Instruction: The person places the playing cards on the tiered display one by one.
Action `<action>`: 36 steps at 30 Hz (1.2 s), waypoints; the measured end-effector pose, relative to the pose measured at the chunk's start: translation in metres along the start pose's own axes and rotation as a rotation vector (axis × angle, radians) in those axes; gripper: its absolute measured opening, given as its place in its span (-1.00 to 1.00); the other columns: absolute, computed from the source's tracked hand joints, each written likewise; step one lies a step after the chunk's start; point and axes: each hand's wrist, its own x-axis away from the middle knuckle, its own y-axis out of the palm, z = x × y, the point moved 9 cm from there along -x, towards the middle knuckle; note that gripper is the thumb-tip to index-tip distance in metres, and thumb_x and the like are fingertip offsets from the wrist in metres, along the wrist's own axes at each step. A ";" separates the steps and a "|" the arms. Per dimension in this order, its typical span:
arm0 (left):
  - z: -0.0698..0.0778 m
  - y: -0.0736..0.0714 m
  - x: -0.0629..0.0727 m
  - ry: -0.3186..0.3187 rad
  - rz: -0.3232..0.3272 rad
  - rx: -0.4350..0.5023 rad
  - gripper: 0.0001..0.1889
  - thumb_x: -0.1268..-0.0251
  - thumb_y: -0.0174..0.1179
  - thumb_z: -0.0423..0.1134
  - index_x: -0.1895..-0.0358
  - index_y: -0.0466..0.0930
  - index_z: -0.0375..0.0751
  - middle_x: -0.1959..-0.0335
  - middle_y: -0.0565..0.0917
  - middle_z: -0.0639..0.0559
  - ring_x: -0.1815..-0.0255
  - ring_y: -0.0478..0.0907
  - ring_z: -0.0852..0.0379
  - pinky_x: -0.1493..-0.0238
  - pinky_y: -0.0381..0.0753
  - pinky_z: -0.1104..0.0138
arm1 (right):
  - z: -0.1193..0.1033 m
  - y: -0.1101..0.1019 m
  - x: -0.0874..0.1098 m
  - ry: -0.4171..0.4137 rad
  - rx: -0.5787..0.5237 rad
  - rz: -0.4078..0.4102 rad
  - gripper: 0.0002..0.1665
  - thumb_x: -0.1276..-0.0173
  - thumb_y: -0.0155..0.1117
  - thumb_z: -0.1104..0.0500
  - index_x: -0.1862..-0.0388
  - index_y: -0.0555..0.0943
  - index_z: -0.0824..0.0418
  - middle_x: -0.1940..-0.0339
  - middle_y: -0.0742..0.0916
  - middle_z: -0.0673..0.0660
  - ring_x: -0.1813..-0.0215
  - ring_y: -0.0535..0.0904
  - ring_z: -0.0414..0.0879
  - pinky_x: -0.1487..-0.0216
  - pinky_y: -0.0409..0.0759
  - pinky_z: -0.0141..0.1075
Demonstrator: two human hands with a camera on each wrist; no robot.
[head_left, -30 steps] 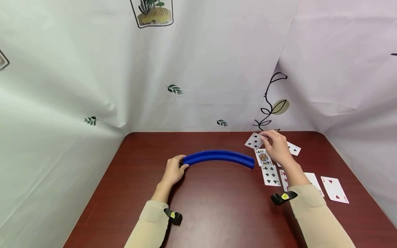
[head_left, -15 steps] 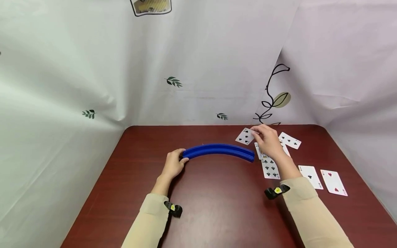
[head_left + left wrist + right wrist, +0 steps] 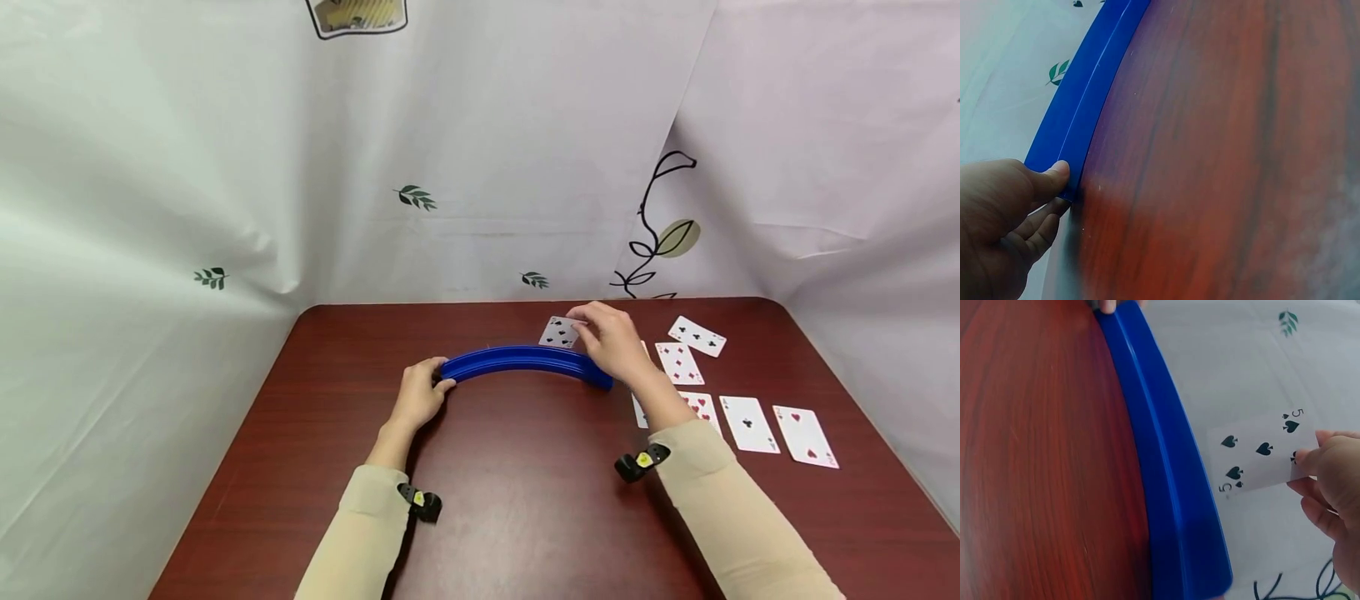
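Note:
A curved blue card holder (image 3: 517, 358) spans the back middle of the table, its groove running along its length. My left hand (image 3: 420, 393) grips its left end, the thumb on the near face in the left wrist view (image 3: 1054, 178). Between thumb and fingers my right hand (image 3: 615, 343) pinches a playing card, the five of spades (image 3: 1263, 450). In the head view that card stands just behind the holder, right of its middle. From the right wrist, card and holder look apart.
Right of the holder lie several face-up cards: a three of clubs (image 3: 697, 336), a diamond card (image 3: 680, 364), a club card (image 3: 748, 423) and a two of hearts (image 3: 806, 436). My right forearm partly covers others. A white patterned curtain (image 3: 480, 167) hangs behind the table.
My right hand has carried the five of spades leftward from above the laid-out cards to behind the holder. The left hand keeps its grip on the holder's end. The head view has tilted slightly downward.

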 end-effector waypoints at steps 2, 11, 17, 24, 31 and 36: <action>-0.001 0.000 0.000 -0.001 0.003 0.003 -0.64 -0.28 0.37 -0.42 -0.12 0.64 -0.42 0.06 0.73 -0.28 0.09 0.70 -0.13 -0.01 0.68 0.06 | -0.007 0.005 -0.003 -0.025 -0.001 0.005 -0.87 -0.32 0.38 0.42 0.18 0.73 0.28 0.21 0.76 0.16 0.30 0.63 -0.01 0.23 0.60 -0.09; 0.000 -0.002 -0.002 -0.010 0.008 0.011 -0.64 -0.28 0.38 -0.42 -0.13 0.64 -0.40 0.07 0.73 -0.27 0.09 0.71 -0.13 0.00 0.69 0.07 | -0.034 0.033 -0.016 -0.056 -0.061 -0.052 -0.89 -0.36 0.35 0.40 0.18 0.72 0.27 0.22 0.75 0.12 0.27 0.65 -0.05 0.19 0.63 -0.13; -0.001 -0.001 -0.001 -0.027 0.004 0.010 -0.64 -0.28 0.38 -0.41 -0.14 0.65 -0.38 0.08 0.74 -0.25 0.10 0.71 -0.11 0.01 0.69 0.08 | -0.044 0.053 -0.018 -0.053 -0.062 -0.114 -0.88 -0.39 0.33 0.38 0.14 0.72 0.25 0.17 0.75 0.11 0.18 0.65 -0.05 0.13 0.64 -0.14; -0.004 -0.001 0.002 -0.035 0.012 0.007 -0.63 -0.27 0.39 -0.39 -0.13 0.65 -0.38 0.10 0.74 -0.24 0.09 0.70 -0.10 -0.02 0.67 0.07 | -0.055 0.064 -0.020 -0.072 -0.040 -0.125 -0.87 -0.40 0.35 0.35 0.13 0.72 0.20 0.16 0.76 0.07 0.18 0.65 -0.06 0.13 0.64 -0.12; -0.004 -0.002 0.002 -0.032 0.022 -0.001 -0.63 -0.26 0.41 -0.39 -0.12 0.66 -0.41 0.09 0.74 -0.26 0.08 0.70 -0.11 -0.04 0.66 0.07 | -0.061 0.070 -0.025 -0.092 -0.064 -0.104 -0.85 -0.40 0.32 0.38 0.11 0.73 0.25 0.14 0.77 0.10 0.17 0.66 -0.06 0.14 0.66 -0.14; -0.003 -0.002 0.002 -0.019 0.021 0.001 -0.65 -0.25 0.41 -0.40 -0.09 0.66 -0.43 0.13 0.74 -0.26 0.12 0.70 -0.10 -0.02 0.67 0.07 | -0.068 0.075 -0.029 -0.118 -0.086 -0.099 -0.82 -0.42 0.30 0.40 0.06 0.73 0.27 0.12 0.76 0.12 0.17 0.66 -0.06 0.15 0.66 -0.16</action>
